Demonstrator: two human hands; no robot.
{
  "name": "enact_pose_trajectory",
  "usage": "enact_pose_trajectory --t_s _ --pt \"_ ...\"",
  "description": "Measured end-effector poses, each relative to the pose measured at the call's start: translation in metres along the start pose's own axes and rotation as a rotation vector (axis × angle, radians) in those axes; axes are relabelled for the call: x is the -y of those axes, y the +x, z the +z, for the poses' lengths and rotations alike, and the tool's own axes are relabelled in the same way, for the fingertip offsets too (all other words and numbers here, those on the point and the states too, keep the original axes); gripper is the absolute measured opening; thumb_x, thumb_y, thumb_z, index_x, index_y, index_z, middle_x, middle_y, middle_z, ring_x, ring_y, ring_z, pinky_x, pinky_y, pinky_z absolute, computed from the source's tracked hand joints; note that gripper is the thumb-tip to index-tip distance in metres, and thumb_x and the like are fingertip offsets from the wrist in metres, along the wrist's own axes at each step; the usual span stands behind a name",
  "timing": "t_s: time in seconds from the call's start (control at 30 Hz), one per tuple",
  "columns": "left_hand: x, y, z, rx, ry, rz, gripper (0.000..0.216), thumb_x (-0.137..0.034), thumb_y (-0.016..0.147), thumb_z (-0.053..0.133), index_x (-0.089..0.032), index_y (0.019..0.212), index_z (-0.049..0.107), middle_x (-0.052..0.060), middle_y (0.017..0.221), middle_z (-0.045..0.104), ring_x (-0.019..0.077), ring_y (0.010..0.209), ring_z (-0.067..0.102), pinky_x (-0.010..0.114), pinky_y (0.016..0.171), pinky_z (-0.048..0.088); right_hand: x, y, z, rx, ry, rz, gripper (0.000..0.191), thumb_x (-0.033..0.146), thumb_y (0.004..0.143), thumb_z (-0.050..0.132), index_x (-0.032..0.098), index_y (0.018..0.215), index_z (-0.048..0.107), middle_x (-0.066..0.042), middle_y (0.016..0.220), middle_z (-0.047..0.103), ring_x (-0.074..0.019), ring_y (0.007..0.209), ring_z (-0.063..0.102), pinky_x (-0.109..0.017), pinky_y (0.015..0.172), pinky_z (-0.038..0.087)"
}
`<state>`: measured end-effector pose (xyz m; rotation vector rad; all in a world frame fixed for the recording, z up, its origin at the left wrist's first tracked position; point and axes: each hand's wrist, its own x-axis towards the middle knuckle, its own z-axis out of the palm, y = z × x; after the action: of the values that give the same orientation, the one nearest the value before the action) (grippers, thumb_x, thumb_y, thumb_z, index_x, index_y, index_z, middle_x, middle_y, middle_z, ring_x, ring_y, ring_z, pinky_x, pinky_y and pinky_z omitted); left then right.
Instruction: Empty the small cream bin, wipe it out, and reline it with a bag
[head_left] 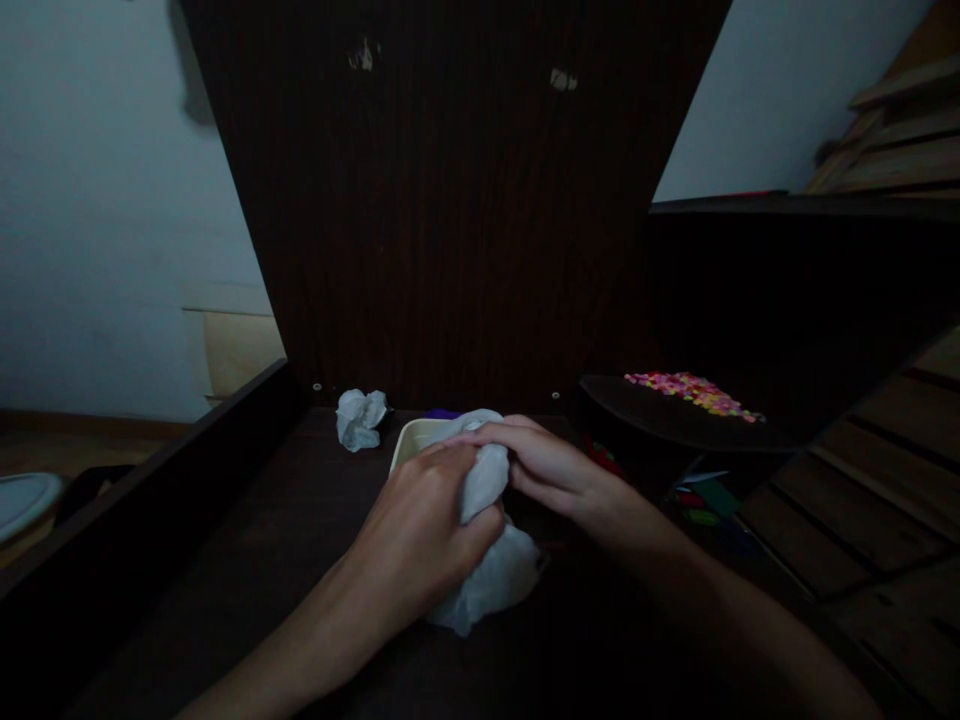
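Left hand [424, 530] closed round white cloth [499, 580], grip pressed tight on wad. Right hand [551, 470] pinching cloth's upper end. Cloth low over dark surface [262, 540], against near edge of cream tub [411, 440].

Risk, as judged: hard tug could tip tub or tear cloth; dim light hides edges.

Around: crumpled paper [360, 418] behind-left of tub. Beads [694, 392] on dark tray [675, 425] at right; careless elbow could scatter them. Upright board [450, 220] blocks back.

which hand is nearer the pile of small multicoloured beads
Right. The right hand sits left of the pile of small multicoloured beads, nearer the camera, not touching it. The left hand is farther left; both grip the crumpled white tissue.
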<state>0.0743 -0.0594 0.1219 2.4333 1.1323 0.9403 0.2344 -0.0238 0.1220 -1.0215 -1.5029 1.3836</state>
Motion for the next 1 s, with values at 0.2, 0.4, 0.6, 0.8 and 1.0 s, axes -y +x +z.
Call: enact_pose_trajectory --t_s 0.2,0.4,0.6,0.8,1.0 --pt "-0.002 -0.003 -0.009 -0.014 -0.166 0.014 0.009 -0.014 0.082 0.055 -0.021 0.088 0.054 0.0 0.08 0.065 0.0182 0.072 0.061 0.029 0.065 0.044 0.003 -0.001 -0.007 -0.135 0.342 0.055 0.028 0.017 0.058 0.082 0.023 0.075 0.06 0.004 0.073 0.066 -0.0153 0.07 0.063 -0.027 0.068 0.051" --pt "-0.001 0.0 -0.02 0.084 -0.125 0.17 0.012 -0.013 0.089 0.053 -0.022 0.094 0.058 0.002 0.094 0.07 0.0185 0.083 0.065 0.028 0.075 0.048 0.005 0.0 -0.007 -0.102 0.416 0.066 0.033 0.011 0.061 0.081 0.023 0.084 0.061 0.003 0.076 0.069 -0.0153 0.071 0.066 -0.025 0.063 0.051" --pt "0.004 -0.004 -0.031 0.326 0.117 0.183 0.017 -0.012 0.088 0.058 -0.023 0.1 0.061 0.001 0.102 0.069 0.0192 0.087 0.065 0.03 0.082 0.048 0.005 -0.004 -0.004 -0.151 0.494 0.145 0.051 0.014 0.061 0.085 0.021 0.099 0.052 0.001 0.079 0.073 -0.0013 0.04 0.038 -0.014 0.036 0.017" --pt "-0.003 -0.012 -0.03 0.465 0.274 0.267 0.02 -0.01 0.091 0.056 -0.024 0.105 0.059 0.002 0.115 0.066 0.02 0.088 0.066 0.032 0.076 0.049 0.009 -0.009 -0.009 0.073 0.472 0.189 0.053 0.022 0.063 0.087 0.02 0.1 0.049 -0.002 0.08 0.075 0.0029 0.035 0.027 -0.013 0.035 0.01" --pt "-0.004 -0.017 -0.039 0.509 0.294 0.289 0.018 -0.012 0.09 0.062 -0.024 0.103 0.06 0.0 0.108 0.066 0.0205 0.088 0.068 0.031 0.075 0.049 0.003 -0.007 -0.028 0.189 0.217 0.178 0.045 0.036 0.071 0.086 0.02 0.096 0.051 0.008 0.057 0.06 -0.0003 0.036 0.029 -0.013 0.035 0.012"
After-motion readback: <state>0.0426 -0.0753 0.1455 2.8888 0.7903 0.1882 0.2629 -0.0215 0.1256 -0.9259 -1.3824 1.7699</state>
